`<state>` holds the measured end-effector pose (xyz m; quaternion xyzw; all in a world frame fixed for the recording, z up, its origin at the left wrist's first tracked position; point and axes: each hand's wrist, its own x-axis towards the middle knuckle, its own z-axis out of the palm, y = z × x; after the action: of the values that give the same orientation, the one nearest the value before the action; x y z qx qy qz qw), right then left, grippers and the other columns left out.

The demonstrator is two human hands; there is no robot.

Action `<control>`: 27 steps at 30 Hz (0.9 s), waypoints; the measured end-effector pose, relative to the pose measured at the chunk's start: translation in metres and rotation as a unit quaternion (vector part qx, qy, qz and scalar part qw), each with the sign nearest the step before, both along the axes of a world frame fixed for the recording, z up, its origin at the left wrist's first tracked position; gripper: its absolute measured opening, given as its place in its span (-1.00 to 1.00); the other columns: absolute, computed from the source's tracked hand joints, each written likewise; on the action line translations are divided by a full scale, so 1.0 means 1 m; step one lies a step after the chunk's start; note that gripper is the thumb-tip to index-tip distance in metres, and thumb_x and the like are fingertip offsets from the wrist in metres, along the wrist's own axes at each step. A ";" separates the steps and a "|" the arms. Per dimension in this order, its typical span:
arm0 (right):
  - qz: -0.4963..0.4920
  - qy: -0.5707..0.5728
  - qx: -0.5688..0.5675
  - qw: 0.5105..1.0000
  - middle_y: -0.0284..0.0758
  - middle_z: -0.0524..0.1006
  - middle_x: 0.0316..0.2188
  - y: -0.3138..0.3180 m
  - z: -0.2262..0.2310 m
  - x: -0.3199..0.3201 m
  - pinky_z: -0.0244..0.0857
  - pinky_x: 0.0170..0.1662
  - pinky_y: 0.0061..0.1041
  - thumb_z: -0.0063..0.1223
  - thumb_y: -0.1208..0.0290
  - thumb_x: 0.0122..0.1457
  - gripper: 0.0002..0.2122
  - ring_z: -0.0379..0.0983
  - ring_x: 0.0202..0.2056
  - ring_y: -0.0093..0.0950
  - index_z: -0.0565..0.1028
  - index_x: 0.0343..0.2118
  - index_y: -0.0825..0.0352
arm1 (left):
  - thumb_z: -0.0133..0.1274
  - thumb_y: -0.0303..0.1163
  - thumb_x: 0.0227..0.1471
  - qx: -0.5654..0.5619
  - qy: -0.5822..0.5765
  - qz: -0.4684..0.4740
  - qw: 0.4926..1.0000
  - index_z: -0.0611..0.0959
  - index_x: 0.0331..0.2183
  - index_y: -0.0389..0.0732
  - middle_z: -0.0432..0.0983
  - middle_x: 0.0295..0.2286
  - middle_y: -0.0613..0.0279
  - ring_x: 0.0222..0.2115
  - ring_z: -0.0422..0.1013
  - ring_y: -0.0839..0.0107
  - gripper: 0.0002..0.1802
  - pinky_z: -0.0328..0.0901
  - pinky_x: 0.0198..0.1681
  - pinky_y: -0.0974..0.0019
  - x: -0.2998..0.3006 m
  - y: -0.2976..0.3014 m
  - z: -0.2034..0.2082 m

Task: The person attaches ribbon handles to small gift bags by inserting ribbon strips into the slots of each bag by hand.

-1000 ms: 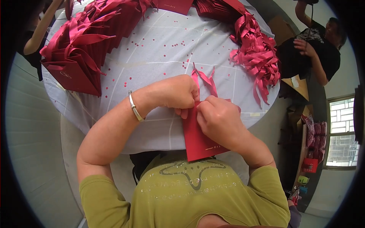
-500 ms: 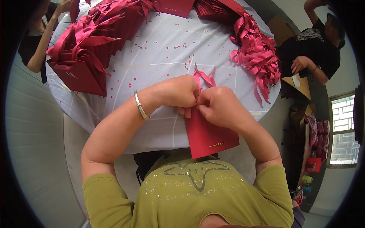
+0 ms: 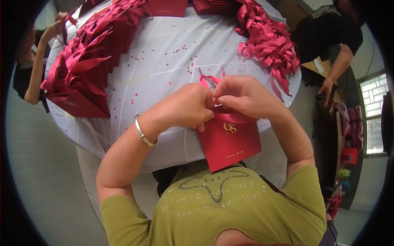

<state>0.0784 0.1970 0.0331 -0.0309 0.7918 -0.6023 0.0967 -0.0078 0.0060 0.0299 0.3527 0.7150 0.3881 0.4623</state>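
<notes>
A red paper gift bag (image 3: 232,143) with gold print lies tilted at the table's near edge, its lower end toward my shirt. At its top edge, my left hand (image 3: 193,105) is closed on the bag, with the exact grip partly hidden. Close beside it, my right hand (image 3: 242,96) pinches thumb and fingertips together at the bag's ribbon (image 3: 211,78). Loose ribbon ends stick out beyond my hands, and a ribbon band crosses the bag's upper front.
A row of red gift bags (image 3: 76,104) with ribbons lines the table's left side. Ribboned bags (image 3: 269,45) stand at the right. Small red dots are scattered over the white tablecloth (image 3: 164,41). Two other people are nearby, one left (image 3: 35,78), one right (image 3: 328,37).
My right hand has lifted slightly and moved away from the bag's front, uncovering the gold emblem and a ribbon band. The person at the right has lowered an arm.
</notes>
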 end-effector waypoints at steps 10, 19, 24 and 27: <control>0.216 -0.195 0.173 0.941 -0.35 0.59 -0.39 0.004 0.021 -0.042 0.33 -0.41 -0.59 0.14 0.54 0.06 -0.82 0.46 -0.46 -0.60 0.50 -0.25 0.41 | 0.12 -0.62 -0.04 0.029 0.071 0.042 0.996 0.52 -0.43 -0.38 0.57 -0.59 0.15 -0.57 0.58 0.42 -0.91 0.41 -0.55 0.39 0.024 0.000 0.009; 0.238 -0.302 0.065 0.921 -0.45 0.49 -0.56 0.012 -0.002 -0.048 0.14 -0.54 -0.61 0.21 0.45 -0.09 -0.79 0.35 -0.57 -0.63 0.54 -0.33 0.32 | 0.18 -0.60 -0.12 0.070 0.191 0.050 0.978 0.52 -0.44 -0.36 0.57 -0.56 -0.03 -0.50 0.57 0.16 -0.84 0.41 -0.46 0.25 0.035 -0.002 0.009; 0.172 -0.349 0.049 0.920 -0.45 0.46 -0.60 0.004 -0.008 -0.036 0.11 -0.56 -0.61 0.25 0.47 -0.15 -0.78 0.32 -0.59 -0.64 0.54 -0.36 0.30 | 0.20 -0.55 -0.16 0.047 0.179 0.045 0.982 0.54 -0.44 -0.37 0.57 -0.52 -0.13 -0.45 0.55 -0.04 -0.82 0.42 -0.39 0.13 0.037 -0.003 0.009; 0.124 -0.328 0.018 0.936 -0.45 0.45 -0.61 0.000 -0.017 -0.033 0.11 -0.57 -0.61 0.27 0.53 -0.20 -0.76 0.32 -0.60 -0.63 0.53 -0.38 0.32 | 0.19 -0.66 -0.10 0.068 0.197 0.026 0.978 0.47 -0.47 -0.34 0.57 -0.62 0.09 -0.57 0.59 0.38 -0.82 0.38 -0.56 0.39 0.035 -0.003 0.008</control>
<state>0.0458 0.1972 0.0160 0.0722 0.7169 -0.5476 0.4254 0.0273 0.0027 0.0374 0.4343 0.7728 0.3703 0.2776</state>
